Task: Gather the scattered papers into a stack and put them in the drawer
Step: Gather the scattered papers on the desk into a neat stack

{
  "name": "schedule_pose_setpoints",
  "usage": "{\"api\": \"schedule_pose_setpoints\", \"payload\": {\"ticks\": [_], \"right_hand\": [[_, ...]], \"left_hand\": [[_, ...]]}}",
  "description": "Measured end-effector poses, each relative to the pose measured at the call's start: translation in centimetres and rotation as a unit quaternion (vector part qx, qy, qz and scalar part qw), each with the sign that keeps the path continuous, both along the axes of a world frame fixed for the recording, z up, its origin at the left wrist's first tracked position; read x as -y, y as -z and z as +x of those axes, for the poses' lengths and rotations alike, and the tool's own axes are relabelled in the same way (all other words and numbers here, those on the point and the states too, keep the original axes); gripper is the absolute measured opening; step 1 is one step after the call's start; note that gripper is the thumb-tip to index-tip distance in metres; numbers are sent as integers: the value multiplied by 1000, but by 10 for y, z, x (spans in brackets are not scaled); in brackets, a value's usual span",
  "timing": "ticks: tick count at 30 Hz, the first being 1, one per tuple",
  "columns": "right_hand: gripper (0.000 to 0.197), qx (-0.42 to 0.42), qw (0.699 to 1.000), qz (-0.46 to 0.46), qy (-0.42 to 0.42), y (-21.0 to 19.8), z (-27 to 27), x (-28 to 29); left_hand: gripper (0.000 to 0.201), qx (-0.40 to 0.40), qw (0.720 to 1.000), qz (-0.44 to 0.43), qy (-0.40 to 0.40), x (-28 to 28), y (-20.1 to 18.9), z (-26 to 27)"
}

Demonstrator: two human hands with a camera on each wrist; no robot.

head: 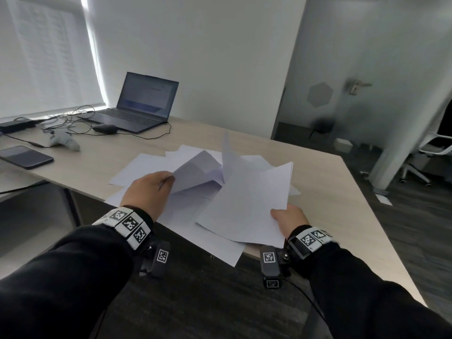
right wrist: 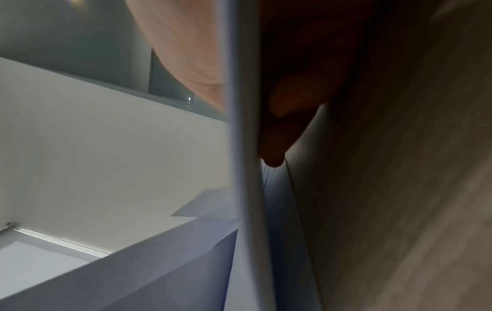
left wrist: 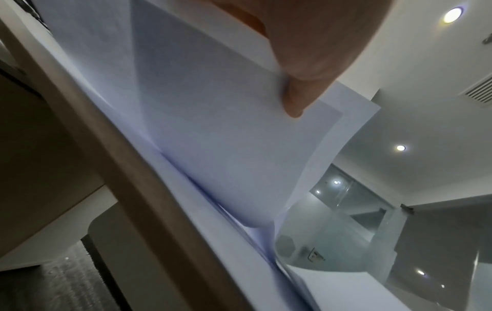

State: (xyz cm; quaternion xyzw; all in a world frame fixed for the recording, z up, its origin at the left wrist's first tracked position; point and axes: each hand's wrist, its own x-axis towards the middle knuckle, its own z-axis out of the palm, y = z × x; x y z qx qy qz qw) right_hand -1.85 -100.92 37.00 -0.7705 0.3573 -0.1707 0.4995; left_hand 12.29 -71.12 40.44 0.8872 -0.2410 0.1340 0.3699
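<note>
White papers (head: 144, 167) lie scattered and overlapping on the light wood desk (head: 325, 189); some hang over its near edge. My left hand (head: 151, 189) pinches a curled sheet (head: 195, 170) and lifts it off the pile; the left wrist view shows a finger (left wrist: 295, 101) on that bent sheet (left wrist: 213, 136). My right hand (head: 289, 220) grips the near corner of a thin stack of papers (head: 249, 201), thumb on top, raised at a tilt. In the right wrist view the stack's edge (right wrist: 247, 168) runs between thumb and fingers (right wrist: 282, 134). No drawer is in view.
An open laptop (head: 144, 104), a dark mouse (head: 105, 128), tangled cables (head: 66, 118), a white controller (head: 64, 141) and a phone (head: 25, 157) lie on the desk's far left. A glass door (head: 342, 99) and an office chair (head: 430, 155) stand at the right.
</note>
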Motion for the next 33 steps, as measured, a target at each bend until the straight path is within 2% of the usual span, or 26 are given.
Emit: {"api": "schedule_pose_setpoints", "payload": {"ticks": [4, 11, 17, 21, 26, 28, 30, 33], "right_hand": [[21, -8, 1000, 7, 9, 1, 1, 0], [22, -28, 999, -16, 1, -3, 0, -3], [18, -37, 999, -19, -3, -7, -2, -5], [8, -28, 1000, -8, -11, -10, -4, -9], [10, -25, 1000, 8, -18, -12, -9, -14], [17, -37, 999, 2, -10, -16, -14, -17], [31, -36, 997, 55, 28, -20, -18, -18], [37, -23, 997, 67, 43, -23, -18, -16]], "left_hand": [[27, -10, 998, -53, -12, -3, -12, -5], [32, -19, 982, -142, -125, -30, -35, 12], [33, 42, 970, -197, -137, -37, -55, 10], [28, 99, 971, -207, -68, -24, -64, -10], [26, 132, 982, -121, 58, 4, -47, -36], [24, 146, 981, -71, 106, 16, -30, -43], [24, 152, 977, -23, 145, 27, -11, -48], [30, 122, 972, 47, 194, 39, 11, -59]]}}
